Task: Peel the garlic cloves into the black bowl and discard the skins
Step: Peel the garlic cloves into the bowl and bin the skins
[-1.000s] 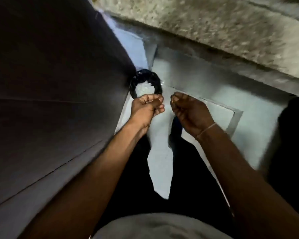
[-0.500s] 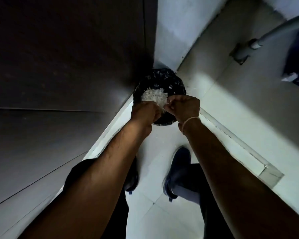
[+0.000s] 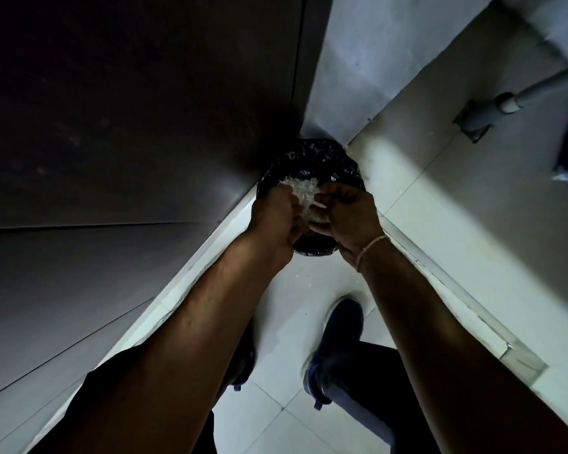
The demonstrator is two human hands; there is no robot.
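Left hand and right hand both curled, rubbing a clump of skins over the black-lined bin on the floor. Discard step underway. Next: spread fingers, shake off clinging bits.

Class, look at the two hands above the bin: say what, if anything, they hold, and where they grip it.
Both the left hand and right hand hold a clump of garlic skins between them, fingers at its lower sides, above the black-lined bin.
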